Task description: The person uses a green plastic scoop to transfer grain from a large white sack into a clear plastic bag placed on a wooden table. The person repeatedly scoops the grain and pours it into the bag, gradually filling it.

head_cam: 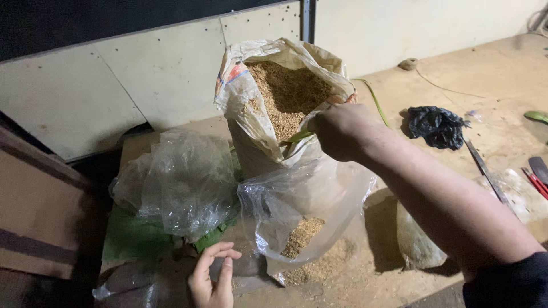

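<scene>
A tall woven sack (257,108) stands open, filled with tan grain husk (288,94). My right hand (339,131) reaches to the sack's mouth with its fingers closed on a green scoop-like piece (298,137) at the rim. In front of the sack hangs a clear plastic bag (308,211), open at the top, with a small heap of the same husk (302,234) inside it. My left hand (212,279) is low at the bottom edge, fingers apart, close to the lower left side of the clear bag; I cannot tell if it touches the plastic.
Crumpled clear plastic bags (182,182) lie left of the sack over green leaves (134,236). On the right of the wooden floor (491,63) lie a black plastic bag (436,126), a long knife (485,168) and red-handled tools (536,182). A pale wall panel (114,85) stands behind.
</scene>
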